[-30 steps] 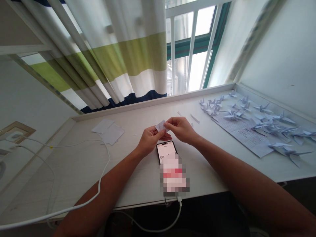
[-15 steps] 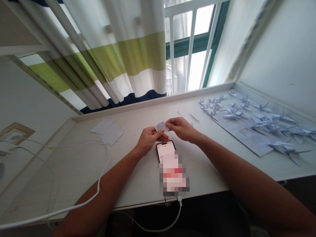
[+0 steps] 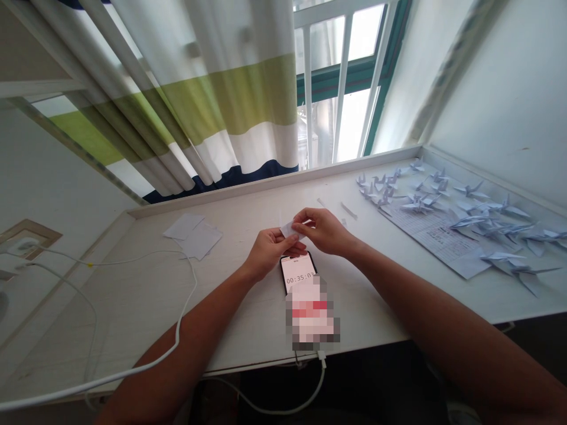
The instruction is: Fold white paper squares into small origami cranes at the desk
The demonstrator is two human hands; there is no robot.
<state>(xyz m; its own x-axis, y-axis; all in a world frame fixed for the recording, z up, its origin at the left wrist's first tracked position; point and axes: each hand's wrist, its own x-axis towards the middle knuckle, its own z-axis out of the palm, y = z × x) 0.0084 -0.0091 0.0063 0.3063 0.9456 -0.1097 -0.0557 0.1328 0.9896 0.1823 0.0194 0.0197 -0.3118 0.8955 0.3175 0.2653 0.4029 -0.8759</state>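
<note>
Between my two hands is a small piece of folded white paper [image 3: 287,228], held just above the desk beyond the phone. My left hand [image 3: 268,250] grips its lower left side, thumb on top and fingers beneath. My right hand [image 3: 325,229] pinches it from the right, with thumb and index finger lying over the paper. Fingers cover part of the folds. Right below my hands a phone [image 3: 299,276] lies face up on the desk, a timer on its screen and its lower part pixelated.
Loose white paper sheets [image 3: 201,242] lie on the left of the white desk [image 3: 248,330]. Several folded paper cranes [image 3: 420,203] cover the right side, some on a printed grid sheet [image 3: 436,236]. Paper scraps [image 3: 349,211] lie behind my right hand. A white cable [image 3: 188,295] crosses my left forearm.
My right thumb and fingers have moved left across the folded paper and now cover more of it. A thin upright edge of paper shows at its far side. My left hand stays nearly in place.
</note>
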